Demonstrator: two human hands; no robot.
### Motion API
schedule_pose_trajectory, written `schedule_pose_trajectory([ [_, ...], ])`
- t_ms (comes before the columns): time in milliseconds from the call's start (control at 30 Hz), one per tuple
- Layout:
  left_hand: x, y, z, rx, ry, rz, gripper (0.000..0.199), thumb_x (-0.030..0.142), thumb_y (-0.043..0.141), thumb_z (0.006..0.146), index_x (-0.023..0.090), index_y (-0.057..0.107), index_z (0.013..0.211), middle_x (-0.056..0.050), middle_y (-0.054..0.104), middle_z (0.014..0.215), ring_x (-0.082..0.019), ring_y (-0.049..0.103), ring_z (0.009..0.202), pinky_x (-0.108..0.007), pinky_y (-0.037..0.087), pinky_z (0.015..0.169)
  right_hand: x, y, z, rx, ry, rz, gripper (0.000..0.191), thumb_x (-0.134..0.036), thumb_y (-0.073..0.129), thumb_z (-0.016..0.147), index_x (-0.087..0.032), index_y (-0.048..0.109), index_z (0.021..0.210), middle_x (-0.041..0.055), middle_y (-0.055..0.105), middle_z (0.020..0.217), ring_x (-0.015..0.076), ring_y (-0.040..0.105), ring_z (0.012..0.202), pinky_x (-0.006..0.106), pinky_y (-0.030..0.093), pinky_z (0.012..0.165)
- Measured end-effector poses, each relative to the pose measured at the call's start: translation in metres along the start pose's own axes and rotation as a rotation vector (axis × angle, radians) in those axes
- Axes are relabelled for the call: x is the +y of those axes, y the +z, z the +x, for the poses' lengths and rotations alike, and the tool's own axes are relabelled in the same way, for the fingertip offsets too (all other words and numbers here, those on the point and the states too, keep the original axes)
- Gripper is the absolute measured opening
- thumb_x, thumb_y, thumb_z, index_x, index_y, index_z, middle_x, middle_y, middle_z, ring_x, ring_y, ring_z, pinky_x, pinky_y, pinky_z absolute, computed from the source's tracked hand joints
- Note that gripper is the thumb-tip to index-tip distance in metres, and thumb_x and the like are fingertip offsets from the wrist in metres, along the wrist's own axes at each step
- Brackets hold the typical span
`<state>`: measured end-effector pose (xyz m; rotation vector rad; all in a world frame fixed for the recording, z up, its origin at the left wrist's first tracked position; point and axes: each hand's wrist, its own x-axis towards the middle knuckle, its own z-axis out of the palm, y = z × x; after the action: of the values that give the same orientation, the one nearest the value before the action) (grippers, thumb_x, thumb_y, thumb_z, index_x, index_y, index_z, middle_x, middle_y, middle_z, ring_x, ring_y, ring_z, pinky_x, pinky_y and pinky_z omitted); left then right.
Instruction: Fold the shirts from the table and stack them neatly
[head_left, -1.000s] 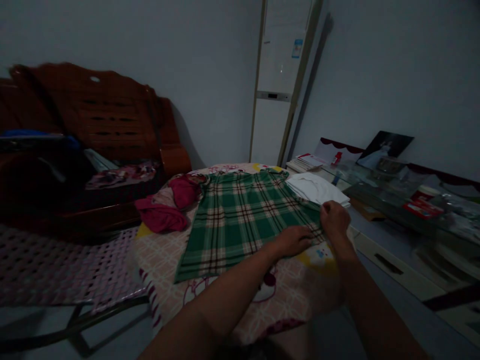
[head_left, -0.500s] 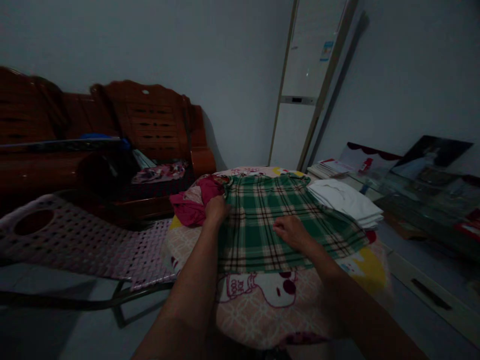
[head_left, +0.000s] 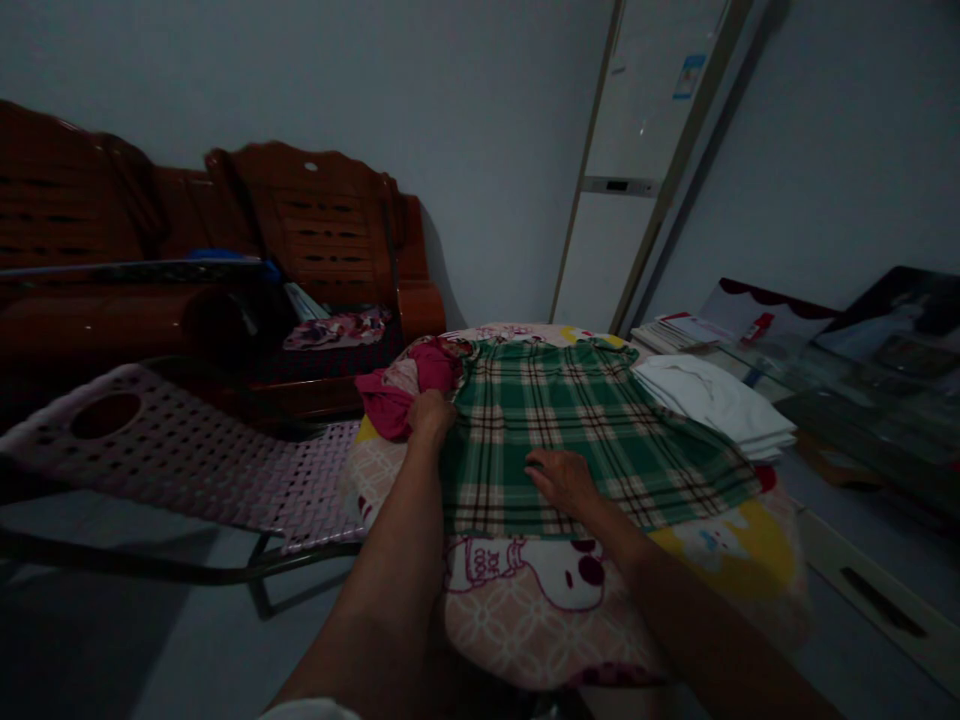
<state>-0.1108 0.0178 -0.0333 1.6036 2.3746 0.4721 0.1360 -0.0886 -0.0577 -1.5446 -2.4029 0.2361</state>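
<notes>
A green plaid cloth (head_left: 585, 400) lies spread over a round table with a patterned cover (head_left: 510, 620). My left hand (head_left: 433, 415) is at the cloth's left edge, its fingers closed beside a crumpled pink garment (head_left: 390, 405); what they grip is too small to make out. Over the middle of the cloth, my right hand (head_left: 564, 480) rests with slightly curled fingers, apart from one another, holding nothing. A folded white stack of cloth (head_left: 709, 400) sits at the table's right side, touching the plaid cloth.
To the left stands a woven pink chair (head_left: 217, 470) with a dark frame. Behind it is a wooden sofa (head_left: 322, 230) with fabric on its seat. A tall white cabinet unit (head_left: 611, 250) stands at the back. Papers (head_left: 675, 330) and a glass table (head_left: 862, 400) are at right.
The view has shifted, so the room appears further right. My right hand has moved left across the plaid cloth and its fingers have loosened. My left hand stays by the pink garment.
</notes>
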Motion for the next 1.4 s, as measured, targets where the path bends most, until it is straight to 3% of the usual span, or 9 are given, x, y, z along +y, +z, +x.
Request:
schedule_pose_trajectory([
  [233,-0.006,-0.017,-0.007,-0.070,0.072,0.051,0.044,0.044,0.058,0.085,0.008,0.070,0.109,-0.023,0.070,0.115,-0.033,0.065,0.111,-0.032,0.050,0.081,-0.003,0.003,-0.001,0.007,0.003,-0.026,0.027,-0.033,0.052,0.095,-0.020,0.067,0.114,0.0085,0.074,0.109,0.0219,0.068,0.099,0.031,0.045,0.082],
  [433,-0.023,-0.026,-0.020,-0.245,0.247,0.118,0.035,0.049,0.062,0.081,0.016,0.073,0.079,-0.011,0.074,0.081,-0.023,0.069,0.084,-0.024,0.043,0.065,-0.003,0.003,0.000,0.007,-0.002,-0.044,0.027,-0.033,0.052,0.095,-0.022,0.067,0.114,0.0084,0.074,0.109,0.0224,0.068,0.099,0.031,0.046,0.083],
  [567,-0.038,-0.023,-0.033,-0.285,0.334,0.130,0.034,0.047,0.061,0.079,0.019,0.065,0.060,-0.004,0.065,0.059,-0.019,0.063,0.064,-0.026,0.038,0.058,-0.002,0.004,-0.001,0.015,-0.007,-0.050,0.027,-0.034,0.051,0.095,-0.022,0.068,0.113,0.0086,0.074,0.111,0.0222,0.068,0.098,0.031,0.046,0.082],
  [767,-0.049,-0.022,-0.054,-0.321,0.424,-0.081,0.029,0.037,0.061,0.074,0.018,0.052,0.054,0.002,0.050,0.052,-0.013,0.049,0.054,-0.025,0.030,0.053,0.001,0.004,0.001,0.099,-0.021,0.116,0.020,-0.029,0.056,0.090,-0.020,0.071,0.098,0.0083,0.075,0.098,0.0217,0.069,0.090,0.031,0.047,0.079],
  [900,-0.029,-0.014,-0.075,-0.319,0.507,-0.355,0.023,0.037,0.061,0.070,0.016,0.054,0.062,0.003,0.050,0.057,-0.012,0.047,0.056,-0.024,0.031,0.052,-0.004,0.006,0.007,0.143,0.043,0.591,0.025,-0.037,0.055,0.087,-0.017,0.069,0.082,0.0048,0.070,0.072,0.0157,0.065,0.063,0.026,0.047,0.060],
  [1067,0.010,0.005,-0.108,-0.527,0.540,-0.618,0.017,0.033,0.060,0.067,0.017,0.056,0.073,0.002,0.058,0.069,-0.012,0.054,0.056,-0.023,0.043,0.051,-0.012,0.011,0.011,0.025,0.216,1.182,0.055,-0.064,0.055,0.078,-0.015,0.064,0.102,0.0013,0.064,0.070,0.0131,0.059,0.048,0.021,0.039,0.037],
  [1267,0.022,0.005,-0.128,-0.931,0.579,-0.694,0.024,0.039,0.065,0.070,0.017,0.061,0.079,0.001,0.062,0.064,-0.014,0.061,0.053,-0.023,0.049,0.050,-0.008,0.010,0.013,0.114,0.330,1.223,0.046,-0.054,0.067,0.072,-0.013,0.068,0.093,-0.0015,0.059,0.060,0.0107,0.052,0.051,0.021,0.038,0.046],
  [1333,0.024,-0.003,-0.116,-0.914,0.616,-0.620,0.026,0.041,0.065,0.074,0.016,0.065,0.079,-0.001,0.065,0.063,-0.015,0.063,0.056,-0.023,0.050,0.053,-0.007,0.010,0.014,0.137,0.361,1.228,0.045,-0.041,0.073,0.064,-0.013,0.069,0.099,-0.0033,0.059,0.059,0.0110,0.051,0.053,0.022,0.038,0.050],
  [1400,0.029,-0.011,-0.093,-0.745,0.607,-0.529,0.026,0.039,0.062,0.079,0.014,0.069,0.079,-0.003,0.067,0.064,-0.016,0.065,0.059,-0.024,0.051,0.057,-0.006,0.012,0.015,0.129,0.378,1.221,0.048,-0.028,0.073,0.057,-0.013,0.069,0.102,-0.0071,0.053,0.054,0.0096,0.046,0.051,0.022,0.035,0.051],
])
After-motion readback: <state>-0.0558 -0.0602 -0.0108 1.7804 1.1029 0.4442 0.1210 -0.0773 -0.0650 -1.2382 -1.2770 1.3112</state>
